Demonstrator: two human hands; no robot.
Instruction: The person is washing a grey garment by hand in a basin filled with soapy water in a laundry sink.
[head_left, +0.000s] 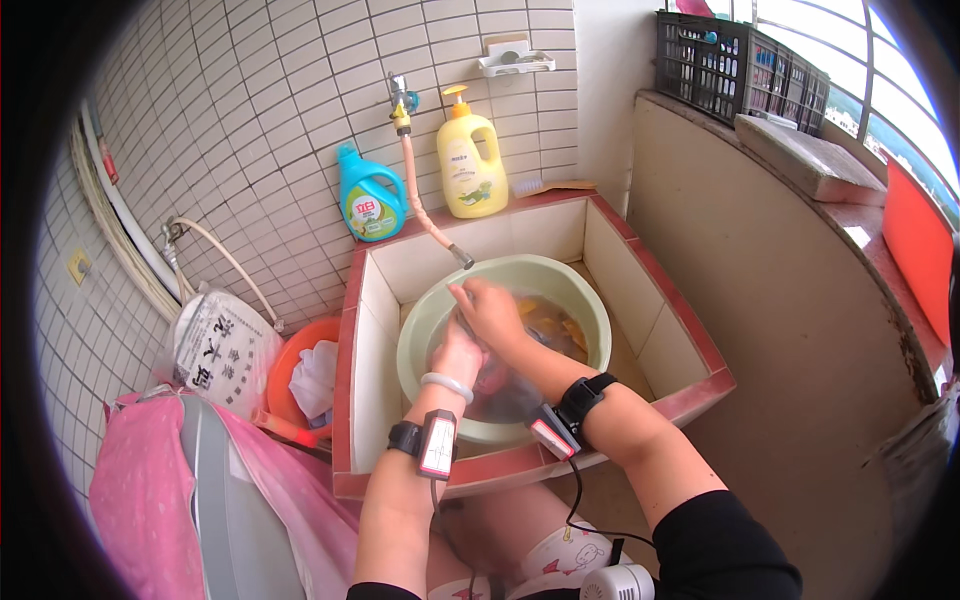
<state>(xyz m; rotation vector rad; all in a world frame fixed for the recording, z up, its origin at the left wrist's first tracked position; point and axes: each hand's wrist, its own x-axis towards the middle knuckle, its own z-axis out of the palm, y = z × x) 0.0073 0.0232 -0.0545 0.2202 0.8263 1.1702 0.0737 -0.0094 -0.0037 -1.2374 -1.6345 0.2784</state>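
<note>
Over a pale green plastic basin (598, 330) of cloudy water, my two hands meet near its left half. My left hand (459, 352) has a white bangle at the wrist; my right hand (489, 311) lies against it from above, its thumb raised. Dark wet cloth seems to lie between them, mostly hidden by the fingers. In the water are yellow-and-grey patterned fabric (566, 330) and some reddish cloth (491, 377). A pink hose (417, 191) with a metal end hangs from the wall tap (399, 101), its end just above the basin's rim.
The basin stands in a tiled sink with a red rim (660, 277). A blue detergent bottle (371, 196), a yellow pump bottle (471, 165) and a scrubbing brush (555, 187) line its back edge. At left are an orange basin (289, 360) with white cloth and a pink cover (142, 472).
</note>
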